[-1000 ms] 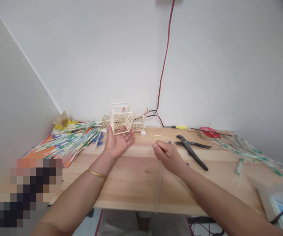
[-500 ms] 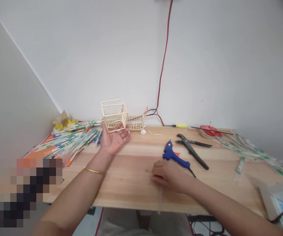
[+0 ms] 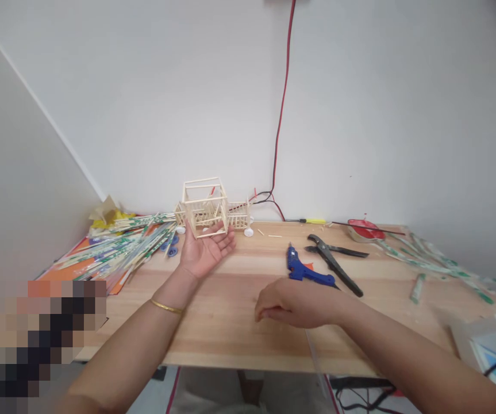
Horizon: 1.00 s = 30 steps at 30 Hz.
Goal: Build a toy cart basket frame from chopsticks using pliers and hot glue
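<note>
My left hand [image 3: 202,253] is palm up with its fingers curled under a box-shaped frame [image 3: 205,201] of thin pale wooden sticks. The frame rests upright on the palm and partly hides a stick-built cart with white wheels [image 3: 239,217] behind it. Near the middle of the table, my right hand [image 3: 297,302] hangs with its fingers bent and pressed together. Whatever they hold, if anything, is hidden. Just beyond it lies a blue hot glue gun [image 3: 302,270]. A long clear glue stick [image 3: 314,356] runs out from below my right hand past the table's front edge.
Bundles of wrapped sticks [image 3: 131,247] and blue wheels [image 3: 172,251] lie left. Black cutters [image 3: 334,264], a yellow-handled tool [image 3: 315,221] and a red round container [image 3: 366,229] are right of centre. Empty wrappers [image 3: 446,264] and a white box [image 3: 495,345] sit far right.
The glue gun has turned slightly, and its clear stick has swung right. My right hand has shifted away from the gun, slightly nearer me. The left hand turned the frame a little and moved right.
</note>
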Each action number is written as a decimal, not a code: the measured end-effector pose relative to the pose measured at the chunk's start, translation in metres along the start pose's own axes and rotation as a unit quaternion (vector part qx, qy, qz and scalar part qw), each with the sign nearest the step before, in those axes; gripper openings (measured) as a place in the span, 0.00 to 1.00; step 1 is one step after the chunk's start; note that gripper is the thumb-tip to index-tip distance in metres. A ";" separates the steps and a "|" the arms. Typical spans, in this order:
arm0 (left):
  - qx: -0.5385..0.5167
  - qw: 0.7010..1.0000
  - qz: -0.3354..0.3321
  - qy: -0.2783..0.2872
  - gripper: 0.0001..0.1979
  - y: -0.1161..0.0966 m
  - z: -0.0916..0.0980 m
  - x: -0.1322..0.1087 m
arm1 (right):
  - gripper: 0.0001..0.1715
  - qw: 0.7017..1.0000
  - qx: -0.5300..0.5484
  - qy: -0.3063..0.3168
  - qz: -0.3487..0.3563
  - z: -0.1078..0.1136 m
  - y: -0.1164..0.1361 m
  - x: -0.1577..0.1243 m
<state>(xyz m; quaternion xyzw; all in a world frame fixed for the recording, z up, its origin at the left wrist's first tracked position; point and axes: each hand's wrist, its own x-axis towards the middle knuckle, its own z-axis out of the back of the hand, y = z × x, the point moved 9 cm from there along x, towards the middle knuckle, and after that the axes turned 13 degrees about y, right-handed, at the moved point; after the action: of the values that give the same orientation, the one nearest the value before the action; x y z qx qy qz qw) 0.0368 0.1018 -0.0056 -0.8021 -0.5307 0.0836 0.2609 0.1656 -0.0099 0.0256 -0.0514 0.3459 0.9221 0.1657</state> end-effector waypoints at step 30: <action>-0.027 0.999 0.018 0.022 0.35 0.011 -0.015 -0.002 | 0.11 0.980 -0.193 -0.049 0.020 -0.024 0.010 0.050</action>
<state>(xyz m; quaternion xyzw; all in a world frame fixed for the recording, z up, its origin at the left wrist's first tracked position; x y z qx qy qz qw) 0.0509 0.0918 0.0009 -0.8198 -0.5126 0.0561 0.2490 0.1145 -0.0192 0.0031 -0.0300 0.1538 0.9760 0.1514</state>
